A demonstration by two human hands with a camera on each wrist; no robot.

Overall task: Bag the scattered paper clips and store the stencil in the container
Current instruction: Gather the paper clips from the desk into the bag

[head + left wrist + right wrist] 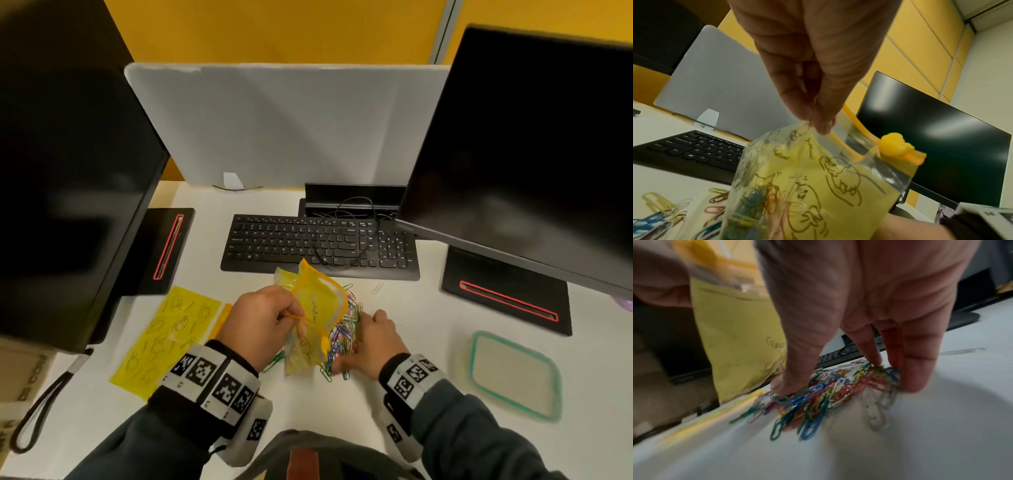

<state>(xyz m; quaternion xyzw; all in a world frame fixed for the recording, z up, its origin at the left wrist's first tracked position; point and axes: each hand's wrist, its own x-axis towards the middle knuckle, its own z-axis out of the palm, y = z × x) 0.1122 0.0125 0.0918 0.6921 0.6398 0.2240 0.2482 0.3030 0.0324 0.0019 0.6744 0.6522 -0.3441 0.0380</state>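
Observation:
My left hand [291, 318] [816, 123] pinches the rim of a clear yellow zip bag [315, 308] [818, 178] and holds it up over the desk. The bag's mouth gapes beside its yellow slider [894, 144], and a few clips lie inside. My right hand [363, 325] [846, 386] is down on a heap of coloured paper clips [342, 334] [818, 399], thumb and fingers closed around it. More clips [663, 211] lie loose by the bag. The yellow stencil [168, 339] lies flat at the left. The green-rimmed container [513, 373] sits at the right.
A black keyboard [318, 245] with a cable over it lies just behind the hands. Two dark monitors [534, 144] on black stands flank the desk. One pale clip [376, 288] lies apart near the keyboard. A grey divider [281, 123] closes the back.

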